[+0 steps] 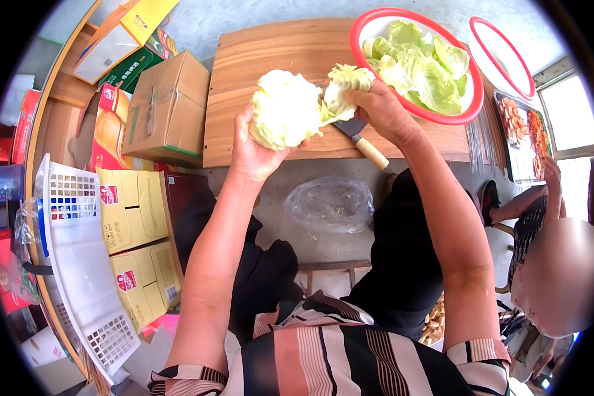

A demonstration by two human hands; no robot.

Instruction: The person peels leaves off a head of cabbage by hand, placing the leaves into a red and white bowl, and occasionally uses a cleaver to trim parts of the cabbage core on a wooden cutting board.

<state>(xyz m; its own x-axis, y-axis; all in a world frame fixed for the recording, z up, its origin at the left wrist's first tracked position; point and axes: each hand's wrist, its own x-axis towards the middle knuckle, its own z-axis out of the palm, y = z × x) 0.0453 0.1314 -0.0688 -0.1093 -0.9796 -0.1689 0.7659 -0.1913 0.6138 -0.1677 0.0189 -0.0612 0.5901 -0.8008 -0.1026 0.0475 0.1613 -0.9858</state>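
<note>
My left hand (257, 156) grips a pale head of lettuce (286, 110) from below, above the wooden table (257, 49). In my right hand (381, 111) is a torn lettuce leaf (345, 89), held just right of the head and seeming to touch its edge. Under my right hand lies a cleaver (369, 148), its wooden handle jutting past the table's near edge and its blade partly hidden. Loose green leaves (420, 69) fill a white basin with a red rim (468, 116) at the table's back right.
On the floor between my legs sits a clear plastic bag (329, 205). Cardboard boxes (166, 109) and a white plastic crate (79, 257) stand at left. At right are metal skewers (477, 143), another red-rimmed basin (505, 59), and a person (529, 247) reaching to a tray of sliced food (522, 141).
</note>
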